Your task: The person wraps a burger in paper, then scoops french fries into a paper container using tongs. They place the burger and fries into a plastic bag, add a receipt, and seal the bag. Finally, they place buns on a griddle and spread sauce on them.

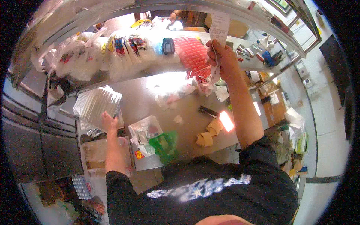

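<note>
My right hand (225, 59) is raised over the far right of the counter, pinching a long printed paper receipt (220, 28) that hangs below the fingers. To the left, my left hand (109, 122) is at the near side of a stack of clear plastic containers or lids (97, 105). Blur hides whether its fingers grip the stack. Between my arms lies a black-handled tool (208, 110), its broad end bright with glare. Curled brown cardboard pieces (204, 139) rest beside it. A white bin (146, 161) holds packets, with a green plastic bag (166, 146) at its right side.
Clear plastic bags (126, 53), red packets (192, 53) and a small dark device (168, 46) sit along the raised shelf. Another person's hand (173, 17) shows beyond. A metal shelf edge (253, 18) crosses overhead. Boxes (271, 98) stand at right.
</note>
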### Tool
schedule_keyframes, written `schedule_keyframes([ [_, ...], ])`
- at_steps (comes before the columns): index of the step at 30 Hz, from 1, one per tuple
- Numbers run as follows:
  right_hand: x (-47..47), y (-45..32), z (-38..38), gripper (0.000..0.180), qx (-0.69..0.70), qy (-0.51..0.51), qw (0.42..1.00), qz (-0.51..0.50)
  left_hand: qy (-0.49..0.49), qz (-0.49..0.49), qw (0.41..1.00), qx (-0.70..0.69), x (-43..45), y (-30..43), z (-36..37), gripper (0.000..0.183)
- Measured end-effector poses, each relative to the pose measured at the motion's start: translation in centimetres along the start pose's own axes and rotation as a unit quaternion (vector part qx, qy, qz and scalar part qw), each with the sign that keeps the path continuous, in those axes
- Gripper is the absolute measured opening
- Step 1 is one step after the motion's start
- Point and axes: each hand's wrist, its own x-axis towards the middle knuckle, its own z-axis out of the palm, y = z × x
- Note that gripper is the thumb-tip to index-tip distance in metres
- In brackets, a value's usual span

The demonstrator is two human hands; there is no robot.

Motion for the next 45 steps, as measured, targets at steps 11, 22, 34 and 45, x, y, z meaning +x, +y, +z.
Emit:
schedule_keyframes([
  [11, -5.9, 1.8, -8.7, 0.027, -0.707, 0.113, 0.569, -0.404, -0.04, 0.121, 0.991, 0.038, 2.3, -7.0, 6.3, 0.021],
  [22, -21.4, 19.9, 8.0, 0.045, -0.417, -0.199, 0.876, -0.135, 0.065, 0.168, 0.94, -0.288, -3.8, 0.7, -9.4, 0.018],
  [34, -20.7, 17.2, -2.3, 0.036, -0.575, -0.271, 0.657, -0.405, -0.096, 0.129, 0.897, -0.411, -22.6, 23.5, -20.9, 0.013],
  [45, -16.7, 19.3, -16.7, 0.031, -0.213, -0.591, 0.77, -0.116, -0.187, 0.148, 0.955, -0.175, -28.3, 34.6, -18.9, 0.062],
])
